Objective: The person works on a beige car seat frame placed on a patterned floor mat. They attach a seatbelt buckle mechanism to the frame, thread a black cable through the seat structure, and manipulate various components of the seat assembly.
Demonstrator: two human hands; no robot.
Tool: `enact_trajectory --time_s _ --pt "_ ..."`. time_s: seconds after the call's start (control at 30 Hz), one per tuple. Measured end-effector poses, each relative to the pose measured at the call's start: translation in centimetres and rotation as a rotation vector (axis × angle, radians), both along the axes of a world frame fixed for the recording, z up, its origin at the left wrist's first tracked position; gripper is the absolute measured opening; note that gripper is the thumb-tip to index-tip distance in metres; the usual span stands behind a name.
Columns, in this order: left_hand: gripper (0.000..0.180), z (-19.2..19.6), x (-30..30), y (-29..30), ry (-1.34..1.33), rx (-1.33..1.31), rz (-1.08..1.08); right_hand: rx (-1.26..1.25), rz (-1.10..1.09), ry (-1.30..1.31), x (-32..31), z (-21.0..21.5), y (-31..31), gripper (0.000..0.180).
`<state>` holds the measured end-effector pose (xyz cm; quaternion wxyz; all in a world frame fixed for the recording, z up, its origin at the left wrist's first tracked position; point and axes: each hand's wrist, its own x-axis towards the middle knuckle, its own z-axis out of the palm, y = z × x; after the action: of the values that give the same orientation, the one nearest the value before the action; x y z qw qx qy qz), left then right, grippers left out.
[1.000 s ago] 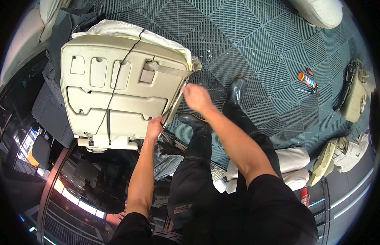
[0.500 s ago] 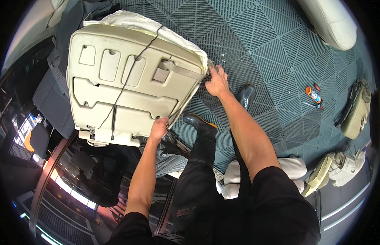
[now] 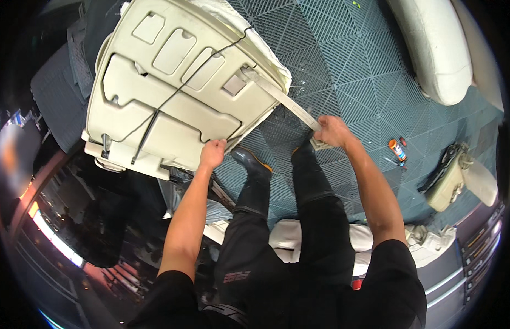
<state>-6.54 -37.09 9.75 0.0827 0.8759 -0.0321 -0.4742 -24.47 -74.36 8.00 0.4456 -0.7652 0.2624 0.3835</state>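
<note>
We saw a big cream seat back [image 3: 173, 93] turned with its hard plastic side up. It leaned over the blue-green grid floor [image 3: 348, 71]. A thin black wire [image 3: 181, 90] ran across the plastic shell.

Our left hand [image 3: 212, 154] was closed on the lower edge of the seat back, near its right corner. The fingers curled under the rim.

Our right hand [image 3: 330, 131] was clenched around the end of a flat cream strap [image 3: 285, 101]. The strap came out from the right side of the seat back and ran straight down to that hand. It looked pulled tight. A small cream piece sat at the hand, but we could not tell what it was.

Our two black boots [image 3: 255, 164] stood on the floor right under the strap, between the two hands.

The floor above the right hand was open, up to a long white cushion [image 3: 430, 49] near the top right edge. To the right lay a small orange can [image 3: 396, 149], well apart from the hand. Farther right was another cream part [image 3: 449, 178]. More white cushions [image 3: 290, 241] lay just behind our legs. On the left the seat back sat close to dark shiny things, so there was little room that way.
</note>
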Motion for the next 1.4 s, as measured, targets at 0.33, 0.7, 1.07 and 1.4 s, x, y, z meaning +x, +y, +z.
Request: enact_trajectory --time_s 0.33,0.7,1.07,1.4 --pt "0.058 6.3 -4.1 -4.6 -0.206 -0.244 0.200 0.506 -0.393 0.053 1.6 13.7 3.2 0.026" --pt "0.035 11.0 -8.5 -16.2 0.742 -0.787 1.004 0.415 -0.638 0.156 -0.4 18.4 8.5 0.046" --pt "0.025 12.4 -9.7 -23.4 0.696 -0.777 1.313 0.663 -1.006 0.307 -1.1 20.4 -0.4 0.047" --pt "0.020 14.7 -7.1 -25.3 0.782 -0.859 1.223 0.550 -0.966 0.129 1.0 22.9 -1.1 0.061"
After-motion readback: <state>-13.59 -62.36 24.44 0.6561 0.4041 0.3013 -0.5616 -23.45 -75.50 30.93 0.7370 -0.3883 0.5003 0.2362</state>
